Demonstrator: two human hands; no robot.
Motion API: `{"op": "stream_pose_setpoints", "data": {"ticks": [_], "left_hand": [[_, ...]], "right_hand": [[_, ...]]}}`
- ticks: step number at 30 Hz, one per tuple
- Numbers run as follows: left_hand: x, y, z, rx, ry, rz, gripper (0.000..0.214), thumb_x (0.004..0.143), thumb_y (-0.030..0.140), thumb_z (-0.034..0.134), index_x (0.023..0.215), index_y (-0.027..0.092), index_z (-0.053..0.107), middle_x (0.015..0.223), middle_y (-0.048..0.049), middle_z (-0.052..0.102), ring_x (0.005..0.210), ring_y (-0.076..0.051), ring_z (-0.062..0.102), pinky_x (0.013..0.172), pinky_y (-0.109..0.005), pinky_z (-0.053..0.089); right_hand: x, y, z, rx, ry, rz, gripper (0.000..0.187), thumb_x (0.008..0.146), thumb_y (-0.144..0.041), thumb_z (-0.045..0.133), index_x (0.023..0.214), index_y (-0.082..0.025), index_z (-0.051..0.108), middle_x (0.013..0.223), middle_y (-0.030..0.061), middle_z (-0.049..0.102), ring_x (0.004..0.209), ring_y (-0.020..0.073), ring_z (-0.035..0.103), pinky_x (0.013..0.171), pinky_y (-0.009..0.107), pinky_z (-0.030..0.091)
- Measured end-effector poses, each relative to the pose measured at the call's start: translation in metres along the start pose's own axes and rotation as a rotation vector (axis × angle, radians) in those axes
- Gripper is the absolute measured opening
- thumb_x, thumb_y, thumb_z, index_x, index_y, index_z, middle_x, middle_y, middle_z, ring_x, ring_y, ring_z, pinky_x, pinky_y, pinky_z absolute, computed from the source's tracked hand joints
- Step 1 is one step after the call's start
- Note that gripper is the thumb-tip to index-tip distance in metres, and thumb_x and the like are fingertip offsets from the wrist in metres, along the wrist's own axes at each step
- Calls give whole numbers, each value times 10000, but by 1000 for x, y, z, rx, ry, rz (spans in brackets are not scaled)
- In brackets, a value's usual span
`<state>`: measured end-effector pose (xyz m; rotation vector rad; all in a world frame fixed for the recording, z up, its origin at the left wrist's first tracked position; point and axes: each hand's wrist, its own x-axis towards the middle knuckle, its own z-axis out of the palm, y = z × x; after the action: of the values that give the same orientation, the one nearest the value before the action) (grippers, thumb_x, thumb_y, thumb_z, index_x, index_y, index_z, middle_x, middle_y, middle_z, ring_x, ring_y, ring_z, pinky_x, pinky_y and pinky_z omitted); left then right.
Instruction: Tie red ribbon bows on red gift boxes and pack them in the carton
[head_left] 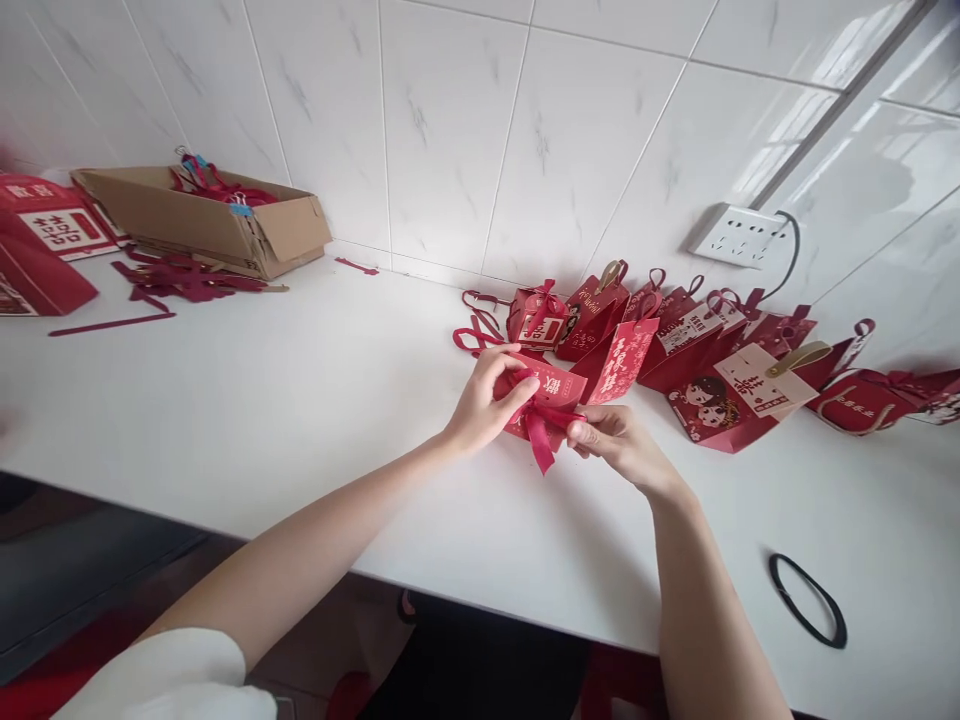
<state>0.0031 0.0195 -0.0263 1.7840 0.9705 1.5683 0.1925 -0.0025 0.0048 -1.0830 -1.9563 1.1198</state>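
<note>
A red paper gift box [562,378] with pale lettering sits at the middle of the white table, a dark red ribbon [540,445] tied in a bow across it. My left hand [491,395] grips the box from its left side, the thumb pressing on the ribbon's knot. On the other side, my right hand [615,440] pinches a loop of the ribbon between thumb and fingers. One ribbon tail hangs down the near side. The far part of the box is partly hidden by my left hand.
Behind stand several red gift boxes [630,360] with ribbon handles, spreading to the right. A cardboard box [187,220] of ribbons is at the back left, beside flat ribbon strips [180,278]. A black ring-shaped band [808,600] lies right; a power strip [746,237] is on the wall.
</note>
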Motion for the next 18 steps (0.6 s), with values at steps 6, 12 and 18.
{"op": "stream_pose_setpoints", "data": {"ticks": [6,12,18], "left_hand": [[-3,-3,5,-99,87,-16,140,837,319,575,799,196,519,1215,-82,533,1178,-196,497,918,-327,451],[-4,-9,0,-48,18,24,249,826,365,582,681,190,480,1200,-102,531,1192,-232,486,855,-348,495],[-3,-8,-7,134,-123,158,232,854,305,528,655,191,496,1251,-103,506,1186,-227,486,947,-395,445]], "right_hand": [[2,4,1,23,101,52,493,809,-568,510,542,-158,571,476,-20,428,472,94,382,490,251,324],[7,8,2,46,310,-4,456,774,-541,546,511,-169,542,498,-7,446,501,108,393,507,260,324],[8,9,3,33,456,-41,454,778,-533,542,505,-173,506,514,-5,457,505,104,375,514,258,326]]}}
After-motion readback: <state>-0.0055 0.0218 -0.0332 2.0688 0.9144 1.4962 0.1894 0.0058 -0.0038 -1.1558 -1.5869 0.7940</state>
